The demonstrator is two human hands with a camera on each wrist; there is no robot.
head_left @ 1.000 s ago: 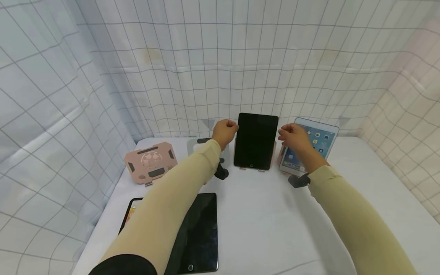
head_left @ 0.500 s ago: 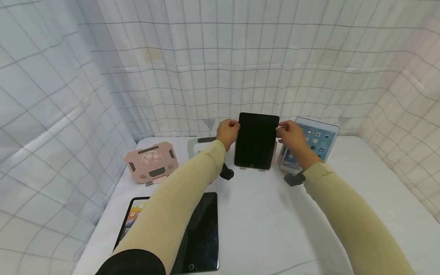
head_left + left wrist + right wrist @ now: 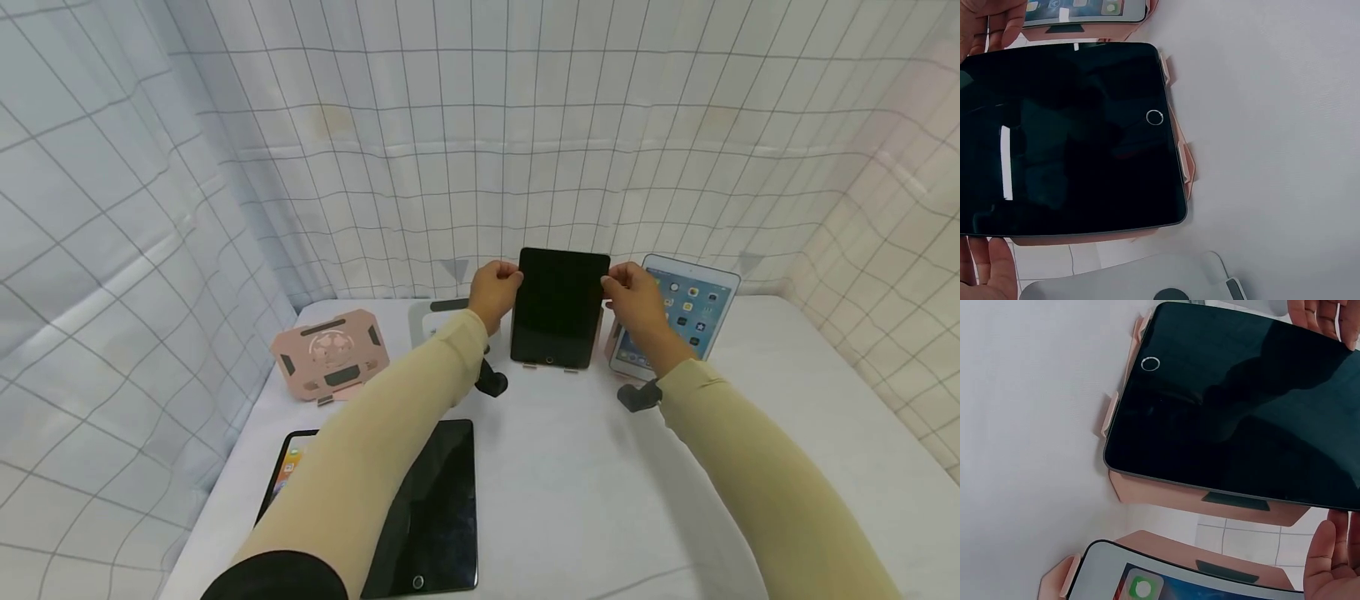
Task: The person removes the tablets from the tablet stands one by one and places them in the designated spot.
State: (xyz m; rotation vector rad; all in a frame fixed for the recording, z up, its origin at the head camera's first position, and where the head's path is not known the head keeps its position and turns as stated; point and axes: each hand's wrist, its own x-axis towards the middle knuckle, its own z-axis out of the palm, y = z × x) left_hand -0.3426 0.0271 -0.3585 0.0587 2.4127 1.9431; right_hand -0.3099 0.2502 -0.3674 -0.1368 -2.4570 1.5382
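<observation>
A black tablet (image 3: 559, 308) with a dark screen and a round home button stands upright, leaning back on a pink stand (image 3: 1204, 497) whose small lips catch its lower edge. My left hand (image 3: 495, 293) holds the tablet's left edge near the top, and my right hand (image 3: 636, 302) grips the opposite edge at a similar height. In the left wrist view, the fingertips of my left hand (image 3: 988, 272) meet the tablet's side. The right wrist view has my right hand (image 3: 1335, 559) with its fingers at the other side.
Right of it, a white tablet (image 3: 693, 304) with a lit screen leans on another pink stand. A grey stand (image 3: 1129, 281) is at the left, then an unoccupied pink stand (image 3: 330, 354). Nearer lie a dark tablet (image 3: 442, 517) and a lit one (image 3: 285, 471), partly under my left sleeve.
My right hand has moved left from beside the white tablet onto the black tablet's right edge. My left hand has shifted slightly right against its left edge. The black tablet stays on its stand.
</observation>
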